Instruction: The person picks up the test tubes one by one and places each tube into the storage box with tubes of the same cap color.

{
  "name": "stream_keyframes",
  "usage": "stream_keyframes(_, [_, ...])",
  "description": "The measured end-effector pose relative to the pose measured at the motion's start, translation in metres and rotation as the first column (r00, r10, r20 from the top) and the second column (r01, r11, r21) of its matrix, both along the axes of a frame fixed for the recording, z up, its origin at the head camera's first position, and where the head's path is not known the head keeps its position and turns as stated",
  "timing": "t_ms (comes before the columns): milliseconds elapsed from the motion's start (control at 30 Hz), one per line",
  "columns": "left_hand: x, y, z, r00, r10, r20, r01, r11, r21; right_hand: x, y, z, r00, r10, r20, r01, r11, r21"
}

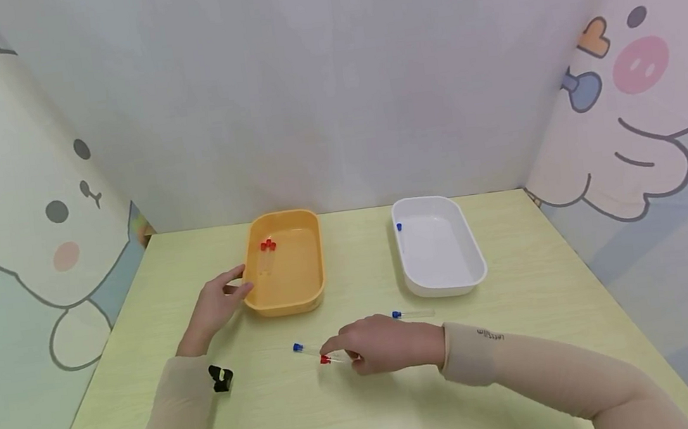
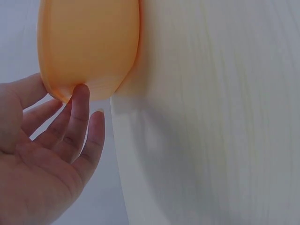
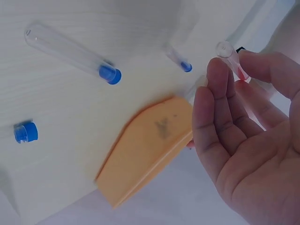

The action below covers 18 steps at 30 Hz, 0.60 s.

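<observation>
My left hand holds the left wall of the orange tray; in the left wrist view, the fingers meet the tray's side and rim. Inside that tray lie several clear tubes with red caps. Low over the table, my right hand pinches a red-capped test tube, its clear end showing between thumb and fingers in the right wrist view. Just left of this hand lies a blue-capped test tube, partly hidden by the fingers. Another blue-capped tube lies beyond the right wrist.
A white tray stands at the back right, with a blue cap near its left wall. A small black piece sits beside the left sleeve. Behind the table hangs a pale curtain, with cartoon-printed cloth at both sides.
</observation>
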<state>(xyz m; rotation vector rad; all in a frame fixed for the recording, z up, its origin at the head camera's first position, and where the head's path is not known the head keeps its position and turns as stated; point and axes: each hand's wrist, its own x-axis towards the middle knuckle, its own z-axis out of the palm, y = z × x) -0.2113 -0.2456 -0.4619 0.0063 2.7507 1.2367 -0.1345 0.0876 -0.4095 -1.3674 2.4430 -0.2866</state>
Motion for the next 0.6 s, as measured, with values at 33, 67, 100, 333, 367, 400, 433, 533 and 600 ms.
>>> stream_keyframes(33, [0.000, 0.000, 0.000, 1.000, 0.004, 0.004, -0.004, 1.000, 0.002, -0.001, 0.000, 0.002, 1.000, -0.002, 0.004, 0.002, 1.000, -0.007])
stream_keyframes(67, [0.000, 0.000, 0.000, 1.000, 0.003, 0.006, -0.003, 1.000, 0.001, -0.001, 0.001, 0.004, 1.000, -0.005, 0.012, 0.005, 1.000, -0.015])
stream_keyframes(100, [0.000, 0.000, 0.000, 1.000, 0.004, 0.008, -0.004, 1.000, 0.000, -0.003, 0.001, 0.006, 1.000, -0.007, 0.015, 0.007, 1.000, -0.023])
stream_keyframes(333, [0.000, 0.000, -0.001, 1.000, 0.002, 0.005, -0.002, 1.000, -0.008, -0.011, 0.002, 0.017, 0.996, -0.029, 0.080, 0.034, 0.997, -0.072])
stream_keyframes(367, [0.000, 0.000, -0.001, 1.000, 0.002, 0.004, -0.002, 1.000, -0.008, -0.012, 0.002, 0.018, 0.995, -0.033, 0.091, 0.040, 0.996, -0.076])
stream_keyframes(400, [0.000, 0.000, -0.001, 1.000, 0.002, 0.003, -0.002, 1.000, -0.006, -0.013, 0.002, 0.019, 0.995, -0.037, 0.097, 0.045, 0.996, -0.079])
stream_keyframes(433, [0.000, 0.000, -0.002, 1.000, 0.002, 0.003, -0.002, 1.000, -0.006, -0.014, 0.002, 0.020, 0.994, -0.042, 0.101, 0.050, 0.996, -0.079])
stream_keyframes(533, [-0.001, 0.000, -0.002, 1.000, 0.004, 0.005, -0.004, 1.000, -0.005, -0.018, 0.002, 0.021, 0.993, -0.058, 0.103, 0.067, 0.994, -0.087])
stream_keyframes(600, [-0.001, 0.000, -0.002, 1.000, 0.005, 0.007, -0.005, 1.000, -0.005, -0.021, 0.002, 0.022, 0.993, -0.068, 0.094, 0.077, 0.993, -0.088])
